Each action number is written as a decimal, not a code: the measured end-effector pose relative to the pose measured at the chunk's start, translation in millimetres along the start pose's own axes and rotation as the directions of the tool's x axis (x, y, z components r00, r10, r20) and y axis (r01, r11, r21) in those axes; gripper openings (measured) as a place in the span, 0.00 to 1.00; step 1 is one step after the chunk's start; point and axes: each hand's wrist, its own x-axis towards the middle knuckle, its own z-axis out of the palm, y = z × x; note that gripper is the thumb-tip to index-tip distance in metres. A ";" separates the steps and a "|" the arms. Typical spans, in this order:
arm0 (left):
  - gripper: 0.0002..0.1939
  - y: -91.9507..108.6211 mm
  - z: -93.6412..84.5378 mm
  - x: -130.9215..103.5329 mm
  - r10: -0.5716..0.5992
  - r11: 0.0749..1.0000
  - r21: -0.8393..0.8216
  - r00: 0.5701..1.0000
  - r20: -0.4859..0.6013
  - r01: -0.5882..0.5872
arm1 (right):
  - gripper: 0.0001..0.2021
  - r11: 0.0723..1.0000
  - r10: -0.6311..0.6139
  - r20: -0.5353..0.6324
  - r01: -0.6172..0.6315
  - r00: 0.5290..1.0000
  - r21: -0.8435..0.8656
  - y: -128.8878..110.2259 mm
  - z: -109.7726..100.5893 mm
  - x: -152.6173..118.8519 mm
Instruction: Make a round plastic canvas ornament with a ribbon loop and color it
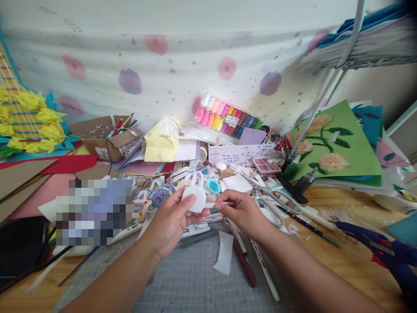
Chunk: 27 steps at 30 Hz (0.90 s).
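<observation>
A small round white textured piece [196, 199] with two loops standing up from its top is held in my left hand [174, 217], the thumb across its front. My right hand [240, 212] pinches a thin white strip [211, 205] beside the piece's lower right edge. One end of the strip reaches the piece; whether it is attached I cannot tell. Just behind my hands lies a pile of small crocheted items, among them a purple one [159, 195] and a teal round one [213, 186].
Below my hands is a grey cutting mat [182, 278] with pens and a white paper scrap [224, 253]. Scissors [273, 204] lie right of my right hand. A blue glue gun [374, 243] is at the far right. A cardboard box [94, 130] stands back left.
</observation>
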 end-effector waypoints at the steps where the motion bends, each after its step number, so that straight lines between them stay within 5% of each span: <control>1: 0.11 0.3 -0.9 0.5 0.005 1.000 0.028 1.000 -0.002 -0.005 | 0.06 1.000 0.006 -0.009 -0.006 1.000 0.019 0.3 -1.4 0.6; 9: 0.14 13.6 -13.1 1.7 0.007 0.924 0.381 0.995 0.100 -0.045 | 0.08 0.973 0.006 -0.197 0.039 0.980 0.226 0.6 -17.1 7.9; 16: 0.07 6.6 -13.7 -0.9 -0.179 0.677 0.728 0.935 0.307 -0.109 | 0.08 0.969 0.004 -0.224 0.052 0.975 0.241 3.3 -21.8 10.3; 21: 0.03 10.4 -8.6 -1.2 0.129 0.559 0.782 0.960 0.248 -0.277 | 0.07 0.993 -0.032 -0.188 0.052 0.982 0.103 3.6 -14.9 7.1; 27: 0.07 3.9 4.2 -9.1 0.477 0.554 0.734 0.872 0.106 -0.392 | 0.03 0.983 -0.152 -0.133 0.135 0.979 -0.127 2.7 4.7 -5.1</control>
